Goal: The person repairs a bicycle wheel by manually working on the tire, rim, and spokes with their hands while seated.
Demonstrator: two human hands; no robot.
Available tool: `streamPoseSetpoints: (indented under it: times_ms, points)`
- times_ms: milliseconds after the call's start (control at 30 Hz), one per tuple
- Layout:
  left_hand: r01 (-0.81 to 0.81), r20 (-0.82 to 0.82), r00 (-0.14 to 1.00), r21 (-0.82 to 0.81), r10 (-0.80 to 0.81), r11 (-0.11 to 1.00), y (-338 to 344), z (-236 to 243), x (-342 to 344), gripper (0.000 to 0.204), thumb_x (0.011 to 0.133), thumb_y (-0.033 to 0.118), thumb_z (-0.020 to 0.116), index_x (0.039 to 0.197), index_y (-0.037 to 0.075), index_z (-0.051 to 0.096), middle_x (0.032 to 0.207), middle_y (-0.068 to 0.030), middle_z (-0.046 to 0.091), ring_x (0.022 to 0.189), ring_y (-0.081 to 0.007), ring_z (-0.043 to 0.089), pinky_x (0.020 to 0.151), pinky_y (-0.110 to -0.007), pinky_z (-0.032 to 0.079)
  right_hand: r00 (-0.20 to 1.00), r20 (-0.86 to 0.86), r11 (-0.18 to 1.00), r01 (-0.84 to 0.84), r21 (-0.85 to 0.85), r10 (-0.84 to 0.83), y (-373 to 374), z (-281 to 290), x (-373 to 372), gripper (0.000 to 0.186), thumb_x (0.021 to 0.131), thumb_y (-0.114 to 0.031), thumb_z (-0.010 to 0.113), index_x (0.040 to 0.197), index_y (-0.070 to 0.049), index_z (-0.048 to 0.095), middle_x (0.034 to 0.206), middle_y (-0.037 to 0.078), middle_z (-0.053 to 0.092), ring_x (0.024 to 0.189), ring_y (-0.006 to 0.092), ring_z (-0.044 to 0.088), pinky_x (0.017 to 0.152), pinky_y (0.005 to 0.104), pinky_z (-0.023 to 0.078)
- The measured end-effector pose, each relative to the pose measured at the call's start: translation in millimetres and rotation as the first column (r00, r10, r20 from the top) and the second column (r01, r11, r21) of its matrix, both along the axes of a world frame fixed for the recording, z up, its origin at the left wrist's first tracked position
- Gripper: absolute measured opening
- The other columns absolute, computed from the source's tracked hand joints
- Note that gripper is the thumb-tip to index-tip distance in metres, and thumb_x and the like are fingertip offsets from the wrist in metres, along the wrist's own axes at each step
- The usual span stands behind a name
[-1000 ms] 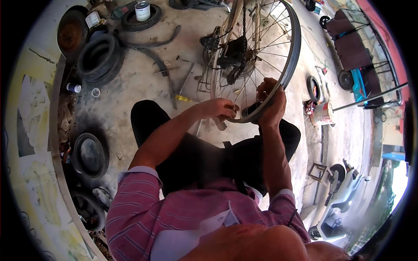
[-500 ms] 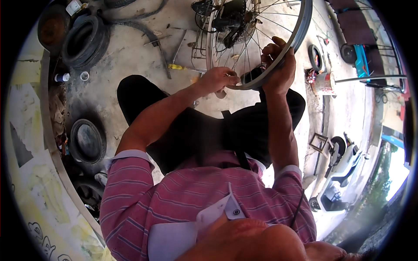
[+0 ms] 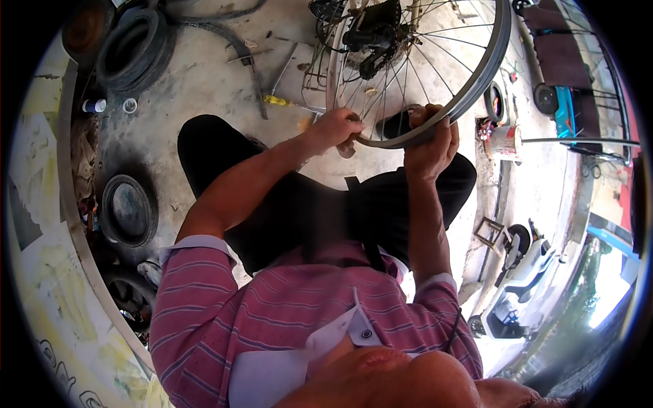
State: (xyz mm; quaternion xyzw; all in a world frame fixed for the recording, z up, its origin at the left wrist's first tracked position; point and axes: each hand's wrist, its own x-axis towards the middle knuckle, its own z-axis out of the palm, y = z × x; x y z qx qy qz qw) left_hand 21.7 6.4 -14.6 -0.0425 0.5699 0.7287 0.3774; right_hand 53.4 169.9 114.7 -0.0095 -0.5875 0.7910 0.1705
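Observation:
A spoked bicycle wheel [image 3: 486, 73] stands in front of me, its grey rim curving close to my knees. At the lower left of the rim, the fingers of my left hand [image 3: 333, 129] are closed in a pinch on its edge. My right hand [image 3: 432, 148] wraps the rim's bottom right, fingertips on the inner side and thumb outside. Near the hub sits the dark derailleur and gear cluster [image 3: 373, 42]. A dark shoe [image 3: 393, 125] shows behind the spokes. What lies under my left fingertips is hidden.
On the floor beyond my left knee lie a yellow-handled screwdriver [image 3: 277, 100] and thin metal rods. Stacked tyres [image 3: 132, 54], a single tyre [image 3: 129, 211] and a small white cup [image 3: 130, 105] are at the left. To the right stand a bucket [image 3: 505, 144] and a white scooter [image 3: 517, 292].
My right hand has slid down and left along the rim, its fingers now closed more tightly round it. The wheel appears slightly lower and farther right in view. My left hand keeps its pinch.

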Motion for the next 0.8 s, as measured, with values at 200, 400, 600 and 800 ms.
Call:
streamPoseSetpoints:
  times_ms: [200,400,600,800]
  points:
    - [-0.193,-0.125,0.971,0.098,0.204,0.976,-13,15,-5,0.021,0.098,0.016,0.062,0.111,0.000,0.059,0.074,-0.0042,0.061,0.057,-0.0121,0.058,0.052,-0.027,0.049,0.999,-0.039,0.999,-0.032,0.001,0.032,0,-12,5,0.030,0.106,-0.020,0.049,0.112,0.006,0.063,0.089,0.012,0.067,0.079,0.0172,0.061,0.077,0.0305,0.050]
    - [0.131,-0.111,0.988,0.219,-0.109,0.967,-15,28,-5,0.028,0.098,0.018,0.061,0.118,-0.001,0.060,0.078,-0.0040,0.062,0.061,-0.0114,0.060,0.055,-0.027,0.050,0.999,-0.017,0.998,-0.031,-0.061,0.030,0,-23,9,0.030,0.105,-0.020,0.050,0.112,0.006,0.063,0.090,0.012,0.067,0.080,0.0175,0.060,0.077,0.0305,0.049]
    - [0.236,-0.048,0.971,0.291,-0.232,0.927,-12,11,-11,0.032,0.096,0.018,0.062,0.121,-0.002,0.061,0.082,-0.0050,0.064,0.064,-0.0119,0.060,0.056,-0.027,0.049,0.999,0.001,0.991,-0.050,-0.122,0.051,-6,-24,13,0.030,0.106,-0.021,0.049,0.113,0.005,0.062,0.089,0.012,0.065,0.081,0.0178,0.059,0.077,0.0308,0.048]
    - [0.210,-0.019,0.975,0.425,-0.223,0.881,-6,5,-18,0.038,0.095,0.016,0.063,0.129,-0.002,0.061,0.088,-0.0044,0.065,0.065,-0.0114,0.058,0.058,-0.026,0.048,0.999,0.018,0.991,-0.032,-0.131,0.035,-5,-22,14,0.030,0.106,-0.021,0.048,0.113,0.005,0.061,0.088,0.012,0.064,0.081,0.0181,0.059,0.077,0.0307,0.048]
